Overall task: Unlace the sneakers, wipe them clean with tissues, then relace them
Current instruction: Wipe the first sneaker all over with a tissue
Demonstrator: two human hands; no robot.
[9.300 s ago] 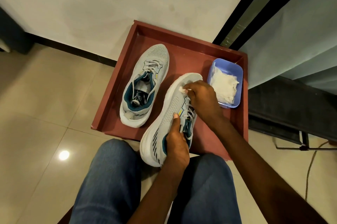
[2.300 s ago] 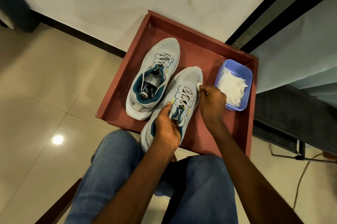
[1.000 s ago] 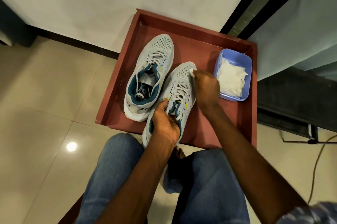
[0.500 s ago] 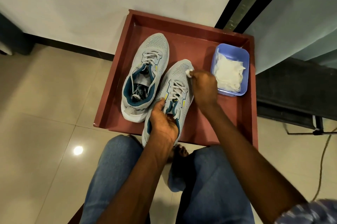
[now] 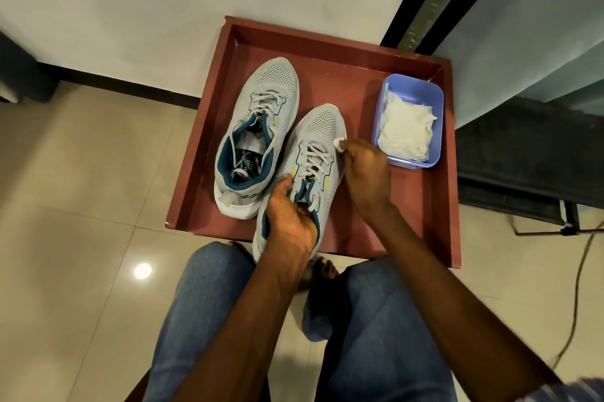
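Two sneakers, one tray, one tub (holding tissues)

Left hand grips the near sneaker at its collar, right hand presses a tissue wad on its side. Other sneaker and tissue tub sit in the red tray.

A red-brown tray is sitting on the pale tiled floor, pushed up against the white wall. Lying in it are 2 grey sneakers, the left one flat on the tray bottom and the right one overhanging the near rim. A blue tub is standing at the tray's right side, holding white tissues.
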